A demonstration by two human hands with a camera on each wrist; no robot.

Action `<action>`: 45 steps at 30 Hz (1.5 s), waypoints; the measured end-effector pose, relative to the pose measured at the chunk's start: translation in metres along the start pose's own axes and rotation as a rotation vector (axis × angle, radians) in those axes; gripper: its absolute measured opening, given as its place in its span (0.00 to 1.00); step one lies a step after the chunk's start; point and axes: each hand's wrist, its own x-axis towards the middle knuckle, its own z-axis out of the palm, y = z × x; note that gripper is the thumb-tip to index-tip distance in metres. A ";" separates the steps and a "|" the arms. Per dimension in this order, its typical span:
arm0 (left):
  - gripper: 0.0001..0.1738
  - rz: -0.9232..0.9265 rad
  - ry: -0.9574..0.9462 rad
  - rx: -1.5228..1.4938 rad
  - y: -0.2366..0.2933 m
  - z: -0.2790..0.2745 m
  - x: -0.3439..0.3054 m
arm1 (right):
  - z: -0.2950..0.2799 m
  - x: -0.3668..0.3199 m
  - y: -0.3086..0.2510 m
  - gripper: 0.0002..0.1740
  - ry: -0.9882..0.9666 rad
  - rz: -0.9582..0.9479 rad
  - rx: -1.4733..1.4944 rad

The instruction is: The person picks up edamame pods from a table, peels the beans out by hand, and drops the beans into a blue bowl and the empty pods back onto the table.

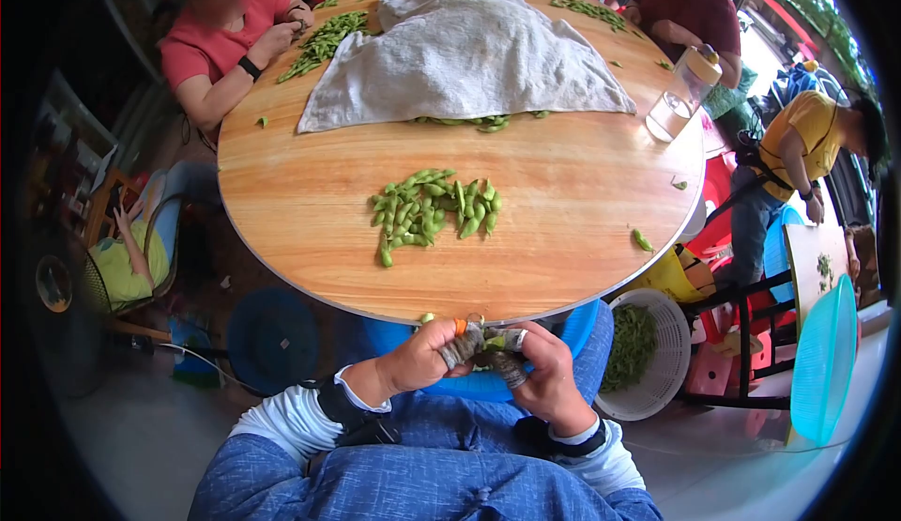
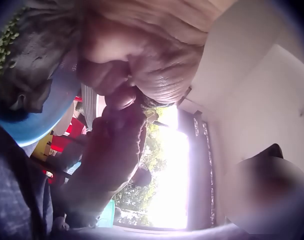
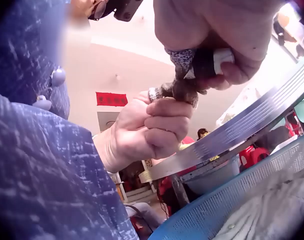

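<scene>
Both hands meet over the lap at the near edge of the round wooden table [image 1: 310, 202]. Fingers and thumbs of the left hand [image 1: 418, 360] and right hand [image 1: 546, 378] come together around a green edamame pod [image 1: 496, 343], largely hidden by them. Grey fabric covers wrap several fingertips, and an orange band shows on the left hand. In the right wrist view, the left hand [image 3: 149, 130] has its fingers curled just below the right hand [image 3: 217, 40]. Beyond them on the table lies a small pile of edamame pods [image 1: 413, 206].
Below the hands sits a blue basket [image 3: 192, 220] with crumpled pale material inside. A pale cloth [image 1: 450, 61] covers more pods. At the table's right stands a clear bottle [image 1: 668, 115]; a white basket [image 1: 678, 357] of pods is on the floor. Other people sit around the table.
</scene>
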 end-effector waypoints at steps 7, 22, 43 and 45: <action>0.12 0.303 0.125 0.611 -0.010 0.001 -0.004 | 0.006 -0.001 -0.010 0.09 -0.103 -0.003 -0.144; 0.09 0.618 0.310 1.324 0.014 -0.011 -0.011 | -0.121 -0.063 0.052 0.12 0.776 0.427 -0.805; 0.12 0.231 0.915 1.313 0.045 -0.077 -0.008 | -0.030 0.048 0.050 0.07 0.292 -0.164 -0.616; 0.10 0.293 0.915 1.195 0.041 -0.088 -0.013 | -0.079 0.037 0.059 0.08 0.577 -0.034 -0.683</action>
